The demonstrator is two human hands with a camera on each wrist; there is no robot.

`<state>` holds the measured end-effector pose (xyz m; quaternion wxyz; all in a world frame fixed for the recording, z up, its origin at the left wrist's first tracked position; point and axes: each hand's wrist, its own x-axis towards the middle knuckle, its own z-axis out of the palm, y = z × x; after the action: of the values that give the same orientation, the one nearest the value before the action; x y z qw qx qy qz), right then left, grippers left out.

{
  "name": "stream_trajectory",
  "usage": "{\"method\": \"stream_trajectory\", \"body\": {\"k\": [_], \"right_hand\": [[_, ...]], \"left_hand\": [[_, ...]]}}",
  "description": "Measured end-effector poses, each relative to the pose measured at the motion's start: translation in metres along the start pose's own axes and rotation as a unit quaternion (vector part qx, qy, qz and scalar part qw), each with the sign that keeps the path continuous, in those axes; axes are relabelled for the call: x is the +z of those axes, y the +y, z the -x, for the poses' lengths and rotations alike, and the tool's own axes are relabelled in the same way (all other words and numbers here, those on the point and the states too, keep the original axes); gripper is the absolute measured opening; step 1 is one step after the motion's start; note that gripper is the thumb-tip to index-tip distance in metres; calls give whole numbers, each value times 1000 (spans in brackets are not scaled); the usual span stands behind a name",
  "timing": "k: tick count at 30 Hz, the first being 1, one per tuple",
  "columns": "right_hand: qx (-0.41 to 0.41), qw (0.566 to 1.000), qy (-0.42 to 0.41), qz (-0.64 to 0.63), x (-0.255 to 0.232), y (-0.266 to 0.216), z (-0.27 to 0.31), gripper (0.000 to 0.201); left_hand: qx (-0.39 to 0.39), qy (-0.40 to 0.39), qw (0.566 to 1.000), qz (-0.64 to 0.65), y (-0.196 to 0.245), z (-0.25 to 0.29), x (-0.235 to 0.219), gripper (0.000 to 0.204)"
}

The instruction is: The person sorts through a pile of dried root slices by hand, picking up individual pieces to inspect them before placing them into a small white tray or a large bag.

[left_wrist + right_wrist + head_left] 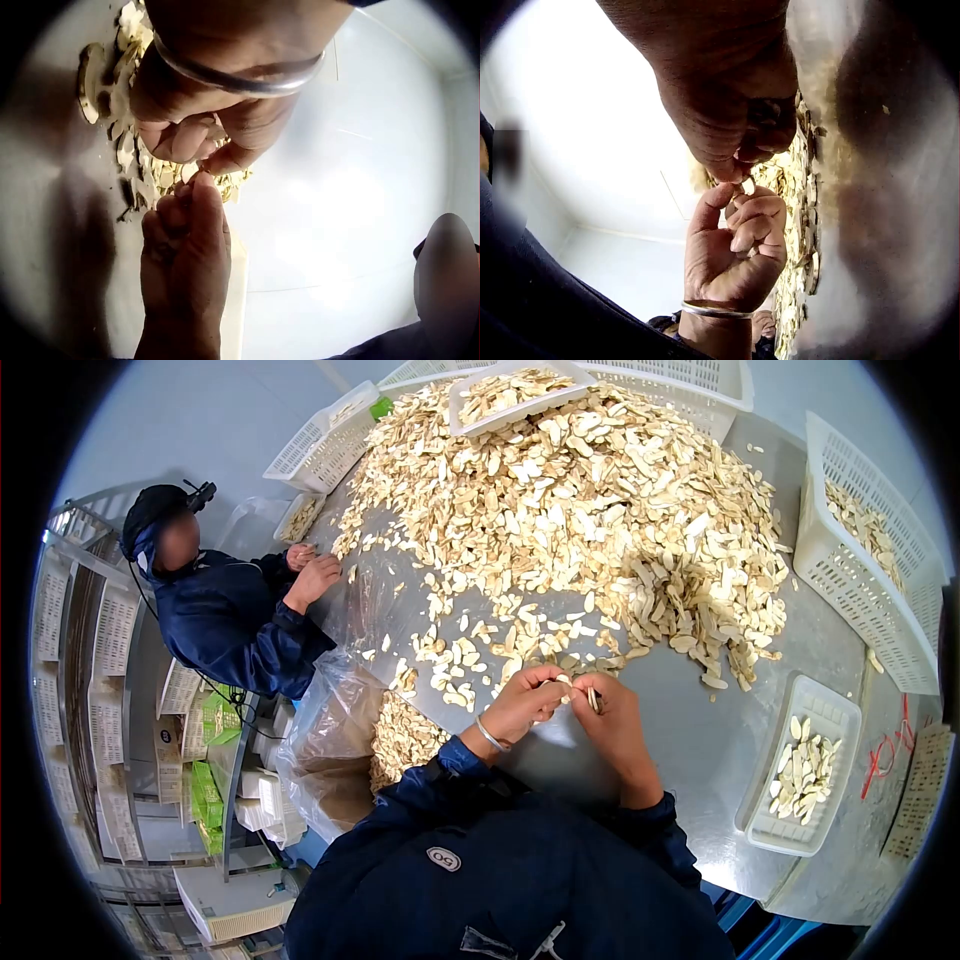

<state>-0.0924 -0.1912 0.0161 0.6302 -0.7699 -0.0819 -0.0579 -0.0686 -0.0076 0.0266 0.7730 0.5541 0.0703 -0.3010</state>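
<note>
Above the near edge of the big heap of pale dried slices (pixel 520 510), both hands meet fingertip to fingertip. The left hand (pixel 522 705), with a silver bangle at its wrist, pinches a small pale slice (pixel 748 184) between thumb and fingers. Curled fingers of the right hand (pixel 612 725) hold a few slices (pixel 595 700) on edge, its thumb and fingertip close to the left hand's slice. In the left wrist view the palms and fingers hide most of what is held. Loose slices (pixel 455 660) lie on the metal table just beyond the left hand.
A white tray (pixel 750 800) with slices stands at the right, below a tall white basket (pixel 850 570). Another tray (pixel 520 415) sits atop the heap. Red-handled scissors (pixel 880 760) lie at the right edge. Another person (pixel 215 610) works at the left, beside a plastic-lined bag (pixel 340 730) of slices.
</note>
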Motion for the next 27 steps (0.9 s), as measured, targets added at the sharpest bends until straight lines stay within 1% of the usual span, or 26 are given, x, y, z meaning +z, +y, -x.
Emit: {"method": "stream_trajectory", "body": {"k": [7,11,14,17,20,22,23,25,26,27], "right_hand": [[5,1000,-2,-1,0,1,1,10],[-3,1000,6,-11,1,0,0,10],[68,996,6,-51,3,2,1,10],[121,990,7,-66,2,0,1,11],[130,986,-15,-99,1,0,1,14],[201,956,-53,-206,-1,10,0,18],[235,934,-71,-258,-1,14,0,21],[264,916,-76,-291,-3,14,1,30],[278,907,-78,-308,-3,12,1,35],[291,898,-83,-320,-2,8,1,40]], "left_hand": [[0,-16,1000,-1,-1,-1,-3,7],[-4,-21,1000,13,-1,-1,-5,14],[-5,-9,1000,26,0,0,-1,19],[2,4,999,37,-1,-1,-1,19],[-4,25,999,36,2,0,1,16],[-19,44,998,32,-1,-3,-5,14],[13,16,996,82,-1,-3,-5,14],[77,-40,980,181,1,-3,-4,16],[79,16,976,200,4,-2,2,22],[109,3,980,168,4,-1,3,25]]}}
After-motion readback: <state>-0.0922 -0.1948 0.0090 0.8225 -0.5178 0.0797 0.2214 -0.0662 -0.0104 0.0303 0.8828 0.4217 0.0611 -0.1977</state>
